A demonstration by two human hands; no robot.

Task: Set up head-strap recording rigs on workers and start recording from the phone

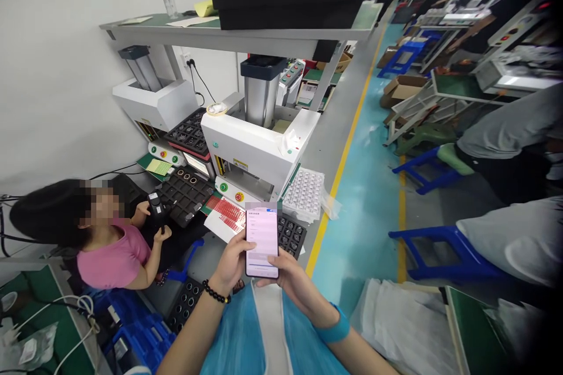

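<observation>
A smartphone [262, 228] with a lit, pale pink screen is held upright in front of my body. My left hand [231, 261] wraps its left edge, the thumb lying over the screen. From the lower right, my right hand [285, 269] grips it too, with its thumb on the glass. The writing on the screen is too small to read. Behind the phone lie a sheet of red labels [226, 214] and a black tray [292, 233] of small round parts, both partly covered by it.
Two white press machines [259, 140] stand on the bench under a shelf [281, 41]. At the left a seated person in pink [115, 255] holds a black device [157, 208]. Clear plastic trays [303, 193] sit beside the yellow floor line. Blue stools [440, 252] and seated people are at the right.
</observation>
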